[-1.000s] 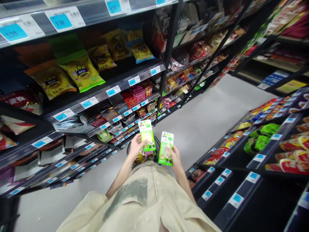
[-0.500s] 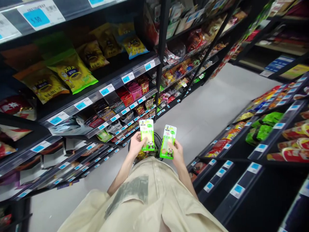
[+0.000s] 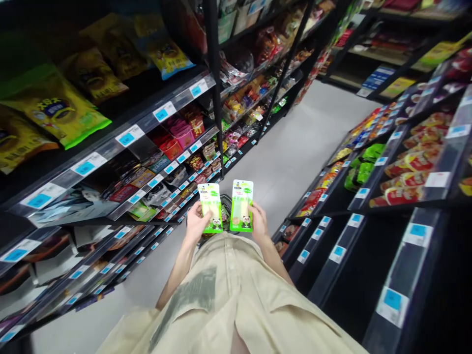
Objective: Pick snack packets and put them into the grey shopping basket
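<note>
In front of my body I hold two green-and-white snack packets with a panda printed near the bottom. My left hand (image 3: 198, 220) grips the left snack packet (image 3: 211, 204), its thumb lying across the front. My right hand (image 3: 258, 221) pinches the right snack packet (image 3: 241, 206) by its right edge, with the fingers partly hidden behind it. Both packets are upright, faces toward me, with a narrow gap between them. Behind and below them a dark basket (image 3: 225, 202) shows in part; its contents are hard to make out.
To my left, a shelf rack carries yellow snack bags (image 3: 59, 110), price tags and boxes of small packs (image 3: 171, 147). On the right, another rack holds green bags (image 3: 365, 167) and red-and-yellow cups (image 3: 409, 179). The grey floor (image 3: 295, 128) of the aisle runs between them.
The right packet has turned upright to face me, closer to the left one, and my right thumb has left its front. The view has shifted along the shelves.
</note>
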A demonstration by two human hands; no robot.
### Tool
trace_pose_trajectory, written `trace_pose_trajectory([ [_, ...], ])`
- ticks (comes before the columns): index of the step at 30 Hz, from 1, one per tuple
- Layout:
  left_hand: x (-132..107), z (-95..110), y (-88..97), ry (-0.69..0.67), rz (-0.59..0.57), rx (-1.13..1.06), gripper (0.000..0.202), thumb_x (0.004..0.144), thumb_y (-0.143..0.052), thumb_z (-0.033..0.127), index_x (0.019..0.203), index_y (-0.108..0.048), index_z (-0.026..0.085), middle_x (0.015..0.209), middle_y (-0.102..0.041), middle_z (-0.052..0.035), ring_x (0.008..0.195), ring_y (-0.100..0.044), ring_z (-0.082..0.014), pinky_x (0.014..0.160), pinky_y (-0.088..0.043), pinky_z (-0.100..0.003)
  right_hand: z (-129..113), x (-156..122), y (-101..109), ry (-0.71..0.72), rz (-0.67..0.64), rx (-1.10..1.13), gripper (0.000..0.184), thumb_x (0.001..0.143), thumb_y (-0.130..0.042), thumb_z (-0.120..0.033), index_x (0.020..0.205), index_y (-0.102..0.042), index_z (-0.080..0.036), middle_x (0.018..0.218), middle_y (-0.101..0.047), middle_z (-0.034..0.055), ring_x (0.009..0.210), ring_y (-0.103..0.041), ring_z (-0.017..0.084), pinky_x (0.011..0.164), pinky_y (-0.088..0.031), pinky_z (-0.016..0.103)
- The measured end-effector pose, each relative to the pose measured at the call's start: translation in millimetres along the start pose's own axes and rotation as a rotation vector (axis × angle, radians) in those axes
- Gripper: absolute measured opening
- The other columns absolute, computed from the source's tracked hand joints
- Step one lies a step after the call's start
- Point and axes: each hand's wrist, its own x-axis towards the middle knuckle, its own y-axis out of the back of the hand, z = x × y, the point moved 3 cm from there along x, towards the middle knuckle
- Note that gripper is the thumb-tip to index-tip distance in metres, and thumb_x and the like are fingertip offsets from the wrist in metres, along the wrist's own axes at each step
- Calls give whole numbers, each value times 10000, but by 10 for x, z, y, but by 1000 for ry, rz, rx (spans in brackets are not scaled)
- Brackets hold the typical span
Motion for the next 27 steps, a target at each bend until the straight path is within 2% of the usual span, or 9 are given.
trace_pose_trajectory([
  [8, -48, -94, -32, -20, 19, 60, 322, 618, -759, 249, 911, -646, 176, 816, -718, -15, 706, -655, -162, 607, -495, -225, -92, -66, 90, 27, -15, -25, 306, 688, -795, -410, 926, -780, -219, 901, -784, 13, 778, -683, 217, 645, -520, 282],
  [15, -97, -55, -96, -51, 11, 41, 343, 595, -746, 233, 920, -657, 172, 877, -732, -30, 766, -669, -170, 686, -522, -240, -65, -68, 152, 51, -55, -37, 250, 733, -797, -435, 854, -764, -219, 887, -771, 5, 776, -662, 203, 652, -505, 274],
  [18, -116, -67, -114, -34, 7, 27, 342, 601, -738, 236, 925, -649, 174, 898, -741, -36, 741, -664, -164, 668, -520, -241, -56, -64, 163, 69, -79, -34, 265, 754, -797, -433, 912, -779, -221, 909, -773, 4, 805, -667, 202, 670, -505, 270],
  [22, -143, -84, -100, -38, 22, 62, 334, 597, -745, 229, 911, -644, 178, 813, -716, -8, 713, -648, -156, 627, -495, -222, -59, -66, 159, 86, -111, -15, 234, 770, -801, -410, 909, -784, -223, 915, -771, 2, 784, -654, 184, 677, -501, 261],
  [27, -166, -91, -72, -32, 28, 65, 334, 598, -751, 255, 906, -647, 176, 824, -721, -13, 734, -665, -172, 643, -510, -237, -44, -71, 154, 51, -109, -5, 247, 758, -806, -401, 941, -788, -236, 974, -782, 11, 824, -683, 206, 732, -538, 286],
])
